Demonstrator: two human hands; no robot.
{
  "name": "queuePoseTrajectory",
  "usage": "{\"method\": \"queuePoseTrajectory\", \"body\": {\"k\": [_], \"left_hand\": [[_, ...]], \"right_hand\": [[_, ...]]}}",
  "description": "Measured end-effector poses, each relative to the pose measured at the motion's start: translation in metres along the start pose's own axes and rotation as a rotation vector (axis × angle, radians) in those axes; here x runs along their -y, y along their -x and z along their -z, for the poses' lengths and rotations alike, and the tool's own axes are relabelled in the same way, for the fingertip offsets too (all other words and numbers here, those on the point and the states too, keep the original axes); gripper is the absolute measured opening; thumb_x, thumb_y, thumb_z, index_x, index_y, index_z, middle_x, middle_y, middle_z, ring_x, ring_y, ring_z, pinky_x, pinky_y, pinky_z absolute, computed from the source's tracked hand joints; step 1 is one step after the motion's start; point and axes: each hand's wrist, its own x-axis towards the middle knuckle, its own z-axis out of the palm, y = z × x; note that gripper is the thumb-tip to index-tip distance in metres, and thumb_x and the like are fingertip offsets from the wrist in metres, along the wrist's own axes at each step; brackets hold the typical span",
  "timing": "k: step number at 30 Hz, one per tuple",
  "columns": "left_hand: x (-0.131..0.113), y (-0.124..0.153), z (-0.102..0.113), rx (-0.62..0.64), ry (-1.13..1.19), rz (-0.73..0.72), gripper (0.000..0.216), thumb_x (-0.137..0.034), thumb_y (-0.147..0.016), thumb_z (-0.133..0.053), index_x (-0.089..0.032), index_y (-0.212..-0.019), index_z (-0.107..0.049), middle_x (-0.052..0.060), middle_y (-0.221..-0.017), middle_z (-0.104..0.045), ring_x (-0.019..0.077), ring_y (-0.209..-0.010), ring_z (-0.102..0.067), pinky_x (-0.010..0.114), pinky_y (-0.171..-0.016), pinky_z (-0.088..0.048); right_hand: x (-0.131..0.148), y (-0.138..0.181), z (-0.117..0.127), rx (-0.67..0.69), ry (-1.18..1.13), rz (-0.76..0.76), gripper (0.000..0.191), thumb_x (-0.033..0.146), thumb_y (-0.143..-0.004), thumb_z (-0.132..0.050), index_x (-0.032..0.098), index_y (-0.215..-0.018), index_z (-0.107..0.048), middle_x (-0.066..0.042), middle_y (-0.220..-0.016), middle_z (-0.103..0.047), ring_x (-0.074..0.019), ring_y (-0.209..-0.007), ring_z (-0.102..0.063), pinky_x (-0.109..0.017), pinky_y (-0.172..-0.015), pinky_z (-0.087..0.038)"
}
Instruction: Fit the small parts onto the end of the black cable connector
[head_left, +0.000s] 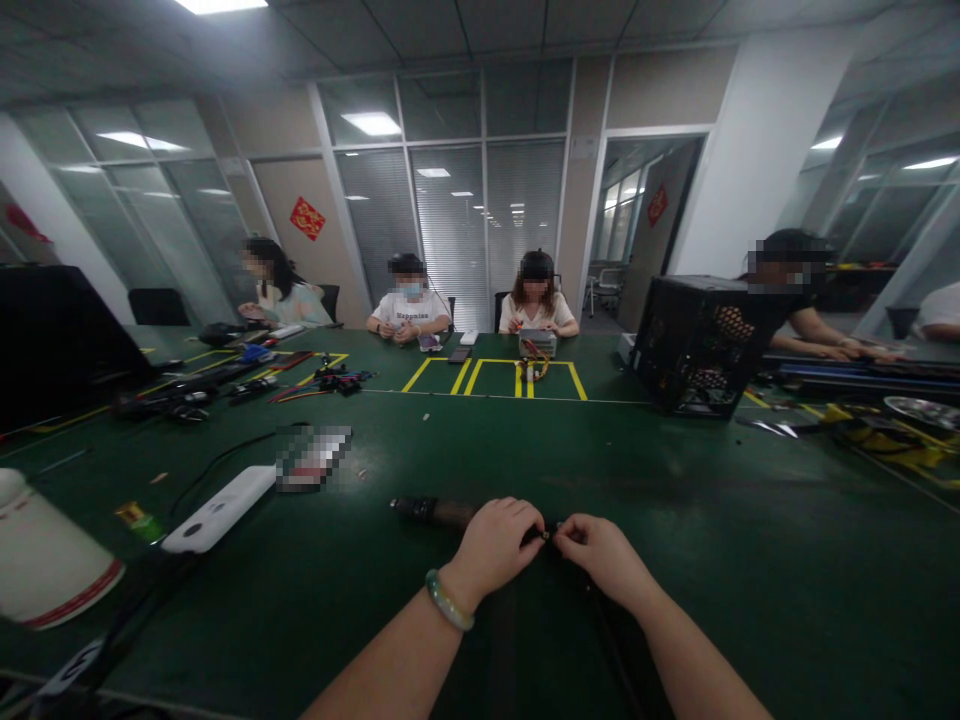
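Observation:
My left hand (499,545), with a green-white bangle (448,600) on its wrist, is closed in a pinch above the green table. Fingertips of my right hand (600,553) are pinched together just to its right, nearly touching it. Between the two sits a small dark piece with a pale metallic end (546,536); its kind is too small to tell. A dark cylindrical tool, like an electric screwdriver (435,512), lies behind my left hand, which hides its right end. Below my right hand, a dark cable (611,630) runs toward me, hard to see against the table.
To the left are a white power strip (225,508), a small green bottle (141,522) and a white container (52,555). Cables and parts (337,378) lie farther back. A black computer case (694,345) stands right. Several people sit around the table (675,480).

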Motion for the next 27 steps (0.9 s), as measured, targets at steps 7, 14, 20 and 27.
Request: {"method": "queuePoseTrajectory", "body": {"k": [7, 14, 20, 27], "left_hand": [[0.0015, -0.0006, -0.0015, 0.003, -0.011, 0.012, 0.011, -0.023, -0.086, -0.062, -0.022, -0.096, -0.058, 0.0, -0.099, -0.062, 0.0178, -0.093, -0.055, 0.032, -0.082, -0.041], [0.0025, -0.0015, -0.0007, 0.027, 0.006, 0.031, 0.012, -0.023, -0.086, -0.062, -0.022, -0.097, -0.058, -0.001, -0.099, -0.062, 0.0174, -0.094, -0.055, 0.032, -0.085, -0.041], [0.0044, -0.0028, -0.003, 0.035, 0.032, 0.037, 0.015, -0.024, -0.087, -0.062, -0.023, -0.101, -0.059, 0.0, -0.102, -0.062, 0.0184, -0.095, -0.056, 0.033, -0.087, -0.041], [0.0052, -0.0043, -0.0019, 0.055, 0.007, 0.037, 0.015, -0.025, -0.086, -0.064, -0.023, -0.099, -0.058, 0.0, -0.101, -0.062, 0.0183, -0.095, -0.056, 0.033, -0.085, -0.042]], "right_hand": [[-0.0014, -0.0022, -0.0025, -0.011, 0.007, -0.022, 0.018, 0.032, -0.085, -0.058, 0.018, -0.08, -0.07, 0.0, -0.075, -0.071, -0.0143, -0.065, -0.063, -0.021, -0.058, -0.042], [0.0028, -0.0006, -0.0001, 0.009, 0.017, -0.047, 0.019, 0.034, -0.085, -0.058, 0.019, -0.081, -0.07, 0.0, -0.075, -0.071, -0.0144, -0.065, -0.064, -0.021, -0.054, -0.04], [0.0035, -0.0005, 0.0019, 0.045, -0.014, -0.047, 0.02, 0.035, -0.087, -0.057, 0.019, -0.085, -0.07, 0.0, -0.081, -0.072, -0.0152, -0.069, -0.065, -0.022, -0.057, -0.043], [0.0036, -0.0011, 0.0012, 0.035, -0.016, -0.023, 0.018, 0.032, -0.086, -0.057, 0.02, -0.084, -0.07, 0.0, -0.079, -0.072, -0.0155, -0.069, -0.065, -0.022, -0.058, -0.043]]}}
